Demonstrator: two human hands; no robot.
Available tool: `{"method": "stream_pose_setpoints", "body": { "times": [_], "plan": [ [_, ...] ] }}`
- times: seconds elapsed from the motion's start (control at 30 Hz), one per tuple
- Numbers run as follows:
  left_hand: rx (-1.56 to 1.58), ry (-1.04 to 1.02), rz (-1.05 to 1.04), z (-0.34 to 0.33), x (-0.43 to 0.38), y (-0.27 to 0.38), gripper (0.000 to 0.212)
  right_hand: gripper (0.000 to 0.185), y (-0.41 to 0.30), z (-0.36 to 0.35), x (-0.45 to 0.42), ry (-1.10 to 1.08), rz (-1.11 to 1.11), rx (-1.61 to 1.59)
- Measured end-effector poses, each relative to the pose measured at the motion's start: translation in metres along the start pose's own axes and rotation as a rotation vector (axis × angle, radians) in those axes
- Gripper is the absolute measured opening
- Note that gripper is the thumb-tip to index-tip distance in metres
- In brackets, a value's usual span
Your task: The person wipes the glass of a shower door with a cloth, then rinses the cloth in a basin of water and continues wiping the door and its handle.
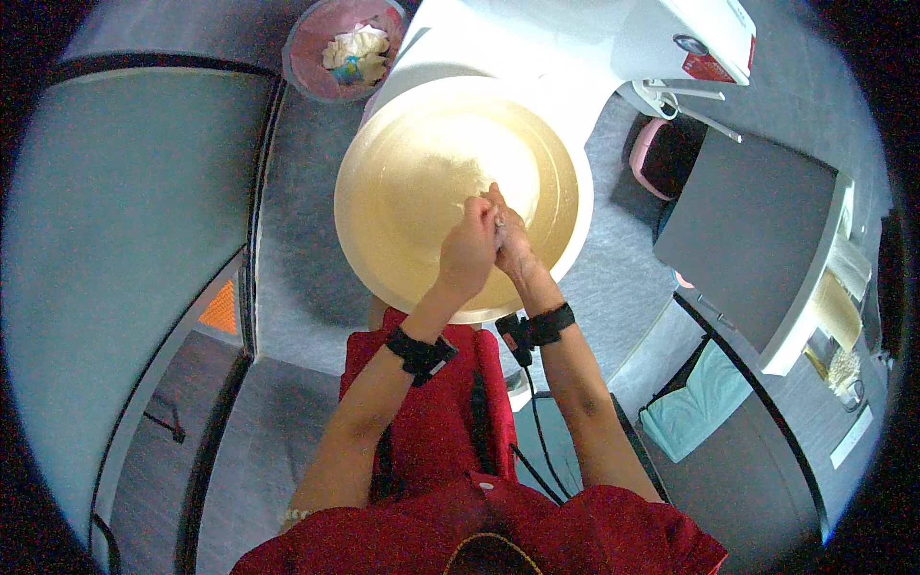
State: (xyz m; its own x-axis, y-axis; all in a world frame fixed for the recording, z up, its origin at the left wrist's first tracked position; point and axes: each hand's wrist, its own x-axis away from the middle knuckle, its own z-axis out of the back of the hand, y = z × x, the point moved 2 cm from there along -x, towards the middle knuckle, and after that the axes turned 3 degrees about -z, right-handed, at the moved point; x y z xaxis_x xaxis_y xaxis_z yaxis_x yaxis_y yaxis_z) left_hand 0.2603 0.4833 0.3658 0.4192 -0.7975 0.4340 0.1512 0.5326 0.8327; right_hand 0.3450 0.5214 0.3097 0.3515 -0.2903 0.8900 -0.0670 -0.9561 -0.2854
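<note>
A large round cream-coloured basin (410,237) stands before me, its inside brightly lit. Over its near right part, my left hand (467,244) and my right hand (514,237) are pressed together. Small pale material, perhaps wet cloth or foam, shows between them. My left fingers are curled, but which hand grips the material is unclear. Each wrist wears a black strap with a small device.
A pink-lined bin (305,54) with crumpled waste stands beyond the basin at the left. White casing (560,43) lies behind the basin. A grey panel (755,223) and a light-blue cloth (693,406) are at the right; a glass panel (151,187) is at the left.
</note>
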Motion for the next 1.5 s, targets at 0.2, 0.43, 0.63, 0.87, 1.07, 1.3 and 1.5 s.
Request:
{"method": "stream_pose_setpoints", "body": {
  "times": [0.2,0.43,0.63,0.87,1.07,1.3,1.5],
  "plan": [
    [0.31,-0.098,0.152,0.035,-0.005,-0.052,0.023,0.052,-0.038,-0.007,0.023,0.328,0.129,0.796],
    [-0.288,0.269,0.123,0.059,-0.011,-0.075,0.026,0.048,-0.029,0.031,0.022,0.655,0.535,1.421],
    [-0.306,0.115,0.249,0.029,-0.023,-0.073,0.029,0.053,0.006,0.024,-0.024,0.372,0.257,0.627],
    [0.201,-0.081,-0.106,0.003,0.004,-0.017,0.023,0.051,-0.005,-0.01,-0.018,-0.164,-0.07,-0.194],
    [0.043,-0.121,-0.244,0.006,0.009,0.027,0.019,0.038,-0.009,-0.003,-0.012,-0.108,0.006,-0.125],
    [-0.365,-0.082,-0.397,0.001,-0.022,0.018,0.025,0.037,-0.002,-0.004,-0.021,0.049,0.338,-0.111],
    [-0.233,0.058,-0.068,0.011,-0.075,-0.015,0.024,0.045,-0.055,-0.008,0.002,0.388,0.168,0.612]
  ]
}}
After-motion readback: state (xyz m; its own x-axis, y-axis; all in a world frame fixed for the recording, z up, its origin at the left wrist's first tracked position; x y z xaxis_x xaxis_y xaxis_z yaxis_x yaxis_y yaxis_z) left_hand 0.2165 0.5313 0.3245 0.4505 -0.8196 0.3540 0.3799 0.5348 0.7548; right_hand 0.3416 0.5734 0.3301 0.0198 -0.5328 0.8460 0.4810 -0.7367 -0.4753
